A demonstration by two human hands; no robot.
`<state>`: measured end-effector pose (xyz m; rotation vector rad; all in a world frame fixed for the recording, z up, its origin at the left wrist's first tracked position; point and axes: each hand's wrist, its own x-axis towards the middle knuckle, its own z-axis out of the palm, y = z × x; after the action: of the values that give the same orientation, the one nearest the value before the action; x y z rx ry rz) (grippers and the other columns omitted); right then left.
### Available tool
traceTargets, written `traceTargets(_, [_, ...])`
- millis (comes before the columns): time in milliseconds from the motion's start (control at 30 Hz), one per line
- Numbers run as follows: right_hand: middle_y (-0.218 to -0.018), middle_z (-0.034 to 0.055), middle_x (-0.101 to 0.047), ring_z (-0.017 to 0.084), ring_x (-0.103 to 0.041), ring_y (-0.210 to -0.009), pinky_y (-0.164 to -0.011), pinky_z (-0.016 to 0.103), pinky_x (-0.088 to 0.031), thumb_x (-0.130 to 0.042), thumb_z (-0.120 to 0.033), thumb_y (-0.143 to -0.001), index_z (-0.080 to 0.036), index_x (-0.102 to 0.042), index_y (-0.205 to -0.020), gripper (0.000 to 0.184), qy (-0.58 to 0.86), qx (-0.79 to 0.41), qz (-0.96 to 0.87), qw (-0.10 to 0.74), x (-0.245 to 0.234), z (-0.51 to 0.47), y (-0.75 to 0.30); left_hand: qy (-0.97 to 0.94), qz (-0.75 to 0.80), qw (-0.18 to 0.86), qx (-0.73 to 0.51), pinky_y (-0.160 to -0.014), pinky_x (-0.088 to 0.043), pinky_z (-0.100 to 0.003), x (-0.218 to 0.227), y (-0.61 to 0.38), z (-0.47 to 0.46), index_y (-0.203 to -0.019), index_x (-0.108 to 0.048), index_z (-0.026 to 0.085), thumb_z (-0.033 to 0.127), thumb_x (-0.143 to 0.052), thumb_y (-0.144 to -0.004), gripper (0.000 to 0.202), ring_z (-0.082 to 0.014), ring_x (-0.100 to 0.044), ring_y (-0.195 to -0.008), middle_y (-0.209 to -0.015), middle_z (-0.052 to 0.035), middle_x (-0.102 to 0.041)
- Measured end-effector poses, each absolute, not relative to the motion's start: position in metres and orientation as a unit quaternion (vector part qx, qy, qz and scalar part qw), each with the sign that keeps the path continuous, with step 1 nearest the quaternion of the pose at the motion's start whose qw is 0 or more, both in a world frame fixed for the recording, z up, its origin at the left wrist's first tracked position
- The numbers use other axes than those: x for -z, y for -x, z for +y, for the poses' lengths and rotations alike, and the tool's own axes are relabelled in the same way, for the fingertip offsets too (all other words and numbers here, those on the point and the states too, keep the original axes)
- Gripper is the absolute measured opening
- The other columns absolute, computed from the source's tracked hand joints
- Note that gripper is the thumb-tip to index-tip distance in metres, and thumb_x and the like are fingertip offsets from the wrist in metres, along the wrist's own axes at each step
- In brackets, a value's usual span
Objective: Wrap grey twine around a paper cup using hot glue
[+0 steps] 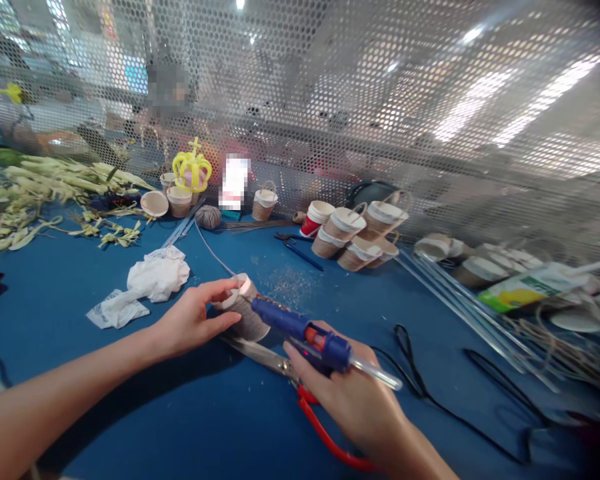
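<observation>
My right hand [347, 383] is wrapped round a blue hot glue gun [285, 320] with a clear glue stick poking from its back. The gun's nozzle meets the rim of a small cup wrapped in grey cord [253, 325]. My left hand [200, 313] grips this cup at its rim, fingers above and thumb at the near side. From the cup a strand of cord leads back to a ball of grey yarn [209, 217]. Scissors with red handles [265, 357] lie beneath, partly hidden by my right hand.
Several small cups with handles [345, 223] are stacked at the back right, near blue pliers [300, 250]. A crumpled white plastic bag [157, 275] lies left. Clear glue sticks [465, 317] and a black cable [430, 397] are right. A perforated metal screen [290, 87] stands behind.
</observation>
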<state>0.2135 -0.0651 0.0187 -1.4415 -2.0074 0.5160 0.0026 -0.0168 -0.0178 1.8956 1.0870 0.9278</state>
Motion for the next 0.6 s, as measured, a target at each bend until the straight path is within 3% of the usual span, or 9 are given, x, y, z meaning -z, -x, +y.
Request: traceTargets(600, [-0.061, 0.0005, -0.061, 0.013, -0.053, -0.053, -0.052, 0.023, -0.045, -0.049, -0.025, -0.076, -0.019, -0.058, -0.076, 0.01, 0.547, -0.24, -0.747, 0.294, -0.0247, -0.0652, -0.212, -0.765, 0.415, 0.351, -0.346, -0.083, -0.047, -0.034, 0.0178, 0.0005, -0.0169, -0.122, -0.044, 0.015, 0.024, -0.055, -0.074, 0.05, -0.0199, -0.057, -0.094, -0.111, -0.0088, -0.059])
